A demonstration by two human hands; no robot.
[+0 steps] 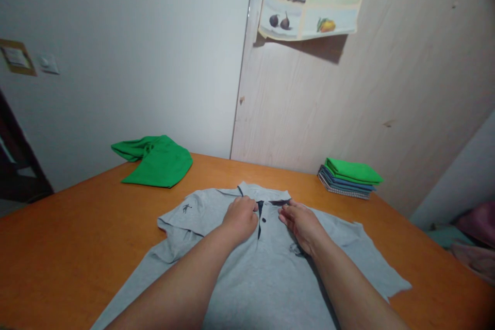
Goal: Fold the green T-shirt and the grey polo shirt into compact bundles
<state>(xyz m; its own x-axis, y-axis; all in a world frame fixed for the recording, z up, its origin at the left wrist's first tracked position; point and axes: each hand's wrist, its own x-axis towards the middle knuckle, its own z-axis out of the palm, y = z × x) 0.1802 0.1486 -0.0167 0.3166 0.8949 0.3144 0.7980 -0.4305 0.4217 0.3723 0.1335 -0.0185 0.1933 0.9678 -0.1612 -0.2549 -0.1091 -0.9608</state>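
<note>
A grey short-sleeved polo shirt (pixel 266 278) lies front side up, its collar toward the wall and its sleeves spread to both sides. Dark trim lines the neck opening and a dark button shows on the placket. My left hand (pixel 240 220) is closed at the left side of the collar, fingers curled on the fabric. At the right side of the collar, my right hand (pixel 303 226) pinches the cloth with bent fingers; its thumb is partly hidden. My forearms cover parts of the shirt's front.
A crumpled green garment (pixel 158 162) lies at the back left of the orange table (pixel 58 247). At the back right stands a stack of folded cloths (pixel 348 179), bright green on top. Behind is a wall with a fruit poster (pixel 313 0).
</note>
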